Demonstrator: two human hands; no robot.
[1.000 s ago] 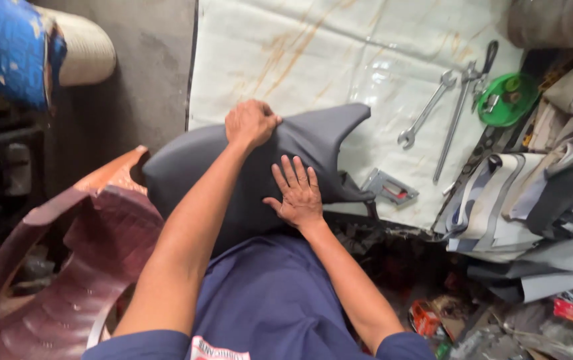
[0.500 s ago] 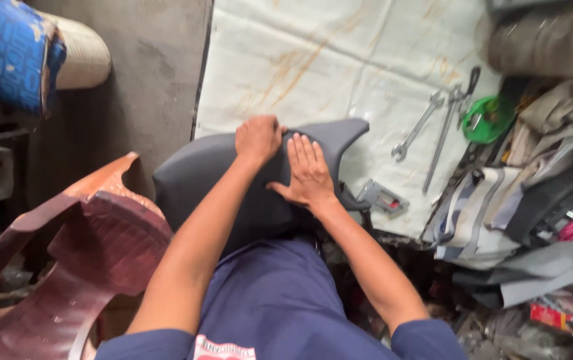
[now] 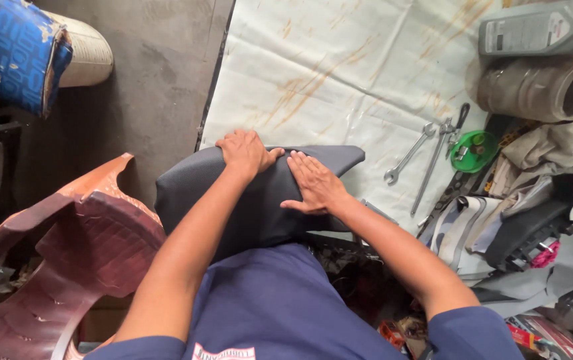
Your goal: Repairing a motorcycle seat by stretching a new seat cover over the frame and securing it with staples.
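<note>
A dark grey padded seat (image 3: 193, 193) lies across my lap, its narrow end pointing right over a stained white sheet (image 3: 340, 73). My left hand (image 3: 243, 152) curls over the seat's far edge, fingers bent down around it. My right hand (image 3: 314, 185) rests flat on the seat's top, fingers spread, just right of the left hand. Neither hand holds a tool.
Wrenches (image 3: 410, 153) and a long bar lie on the sheet beside a green round lid (image 3: 473, 151). A grey bottle (image 3: 533, 28) and a cylinder (image 3: 546, 90) sit top right. A broken brown plastic chair (image 3: 53, 253) stands left, and cloth and clutter (image 3: 520, 220) lie right.
My right hand slid from the seat's middle toward its far edge, ending close beside my left hand. The view tilted up, showing more of the sheet and the bottle.
</note>
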